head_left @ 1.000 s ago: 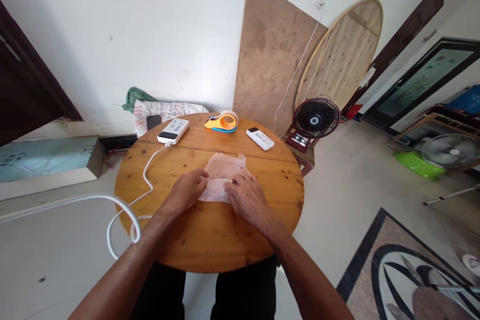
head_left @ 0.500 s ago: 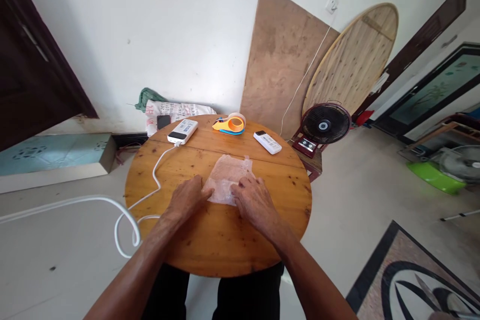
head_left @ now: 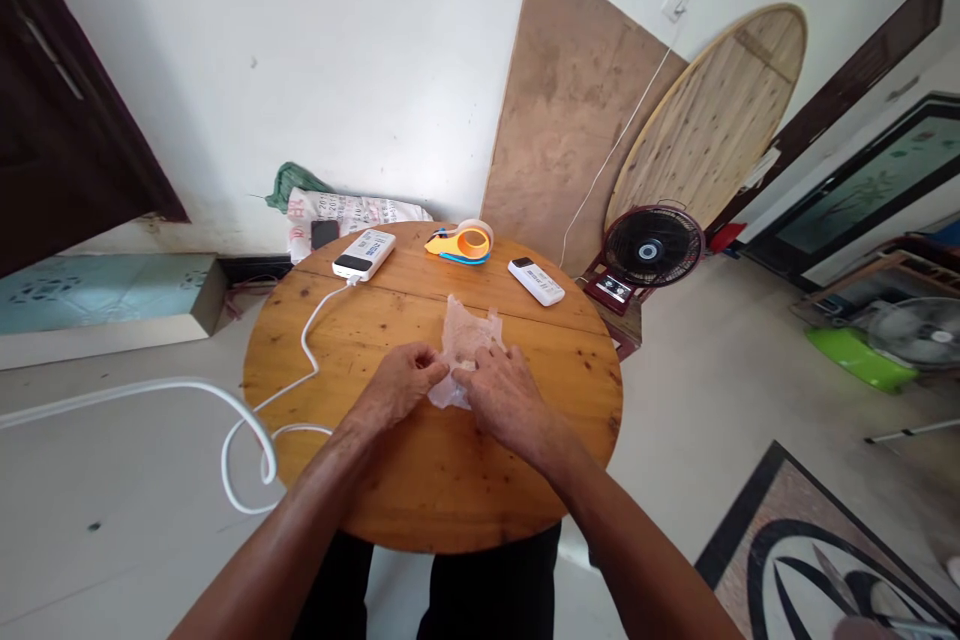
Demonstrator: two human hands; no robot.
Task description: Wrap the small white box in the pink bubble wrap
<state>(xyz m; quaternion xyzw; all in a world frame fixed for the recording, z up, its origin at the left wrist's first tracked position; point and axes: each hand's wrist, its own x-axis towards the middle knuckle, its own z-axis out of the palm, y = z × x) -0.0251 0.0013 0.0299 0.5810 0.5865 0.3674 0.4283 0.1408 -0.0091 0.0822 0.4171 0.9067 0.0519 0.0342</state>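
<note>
A crinkled, translucent pinkish plastic sheet (head_left: 474, 325), bubbly in texture, lies on the round wooden table (head_left: 420, 490) in front of me. My left hand (head_left: 405, 378) pinches its left edge between thumb and fingers, and that side is folded inward. On the right part of the sheet rests my right hand (head_left: 501, 390), fingers curled and thumb pointing toward the left hand. The right hand covers whatever its fingertips hold. Both hands are close together near the sheet's lower half.
A white power bank (head_left: 365, 254) with a white cable (head_left: 306, 340) plugged in sits at the back left. An orange tape dispenser (head_left: 459, 244) stands at the back, a second white power bank (head_left: 536, 281) at the right. A fan (head_left: 651, 248) is beyond the table.
My left hand has moved right, bringing the sheet's left edge inward, so the sheet looks narrower and more crumpled. My right hand stays on its right side.
</note>
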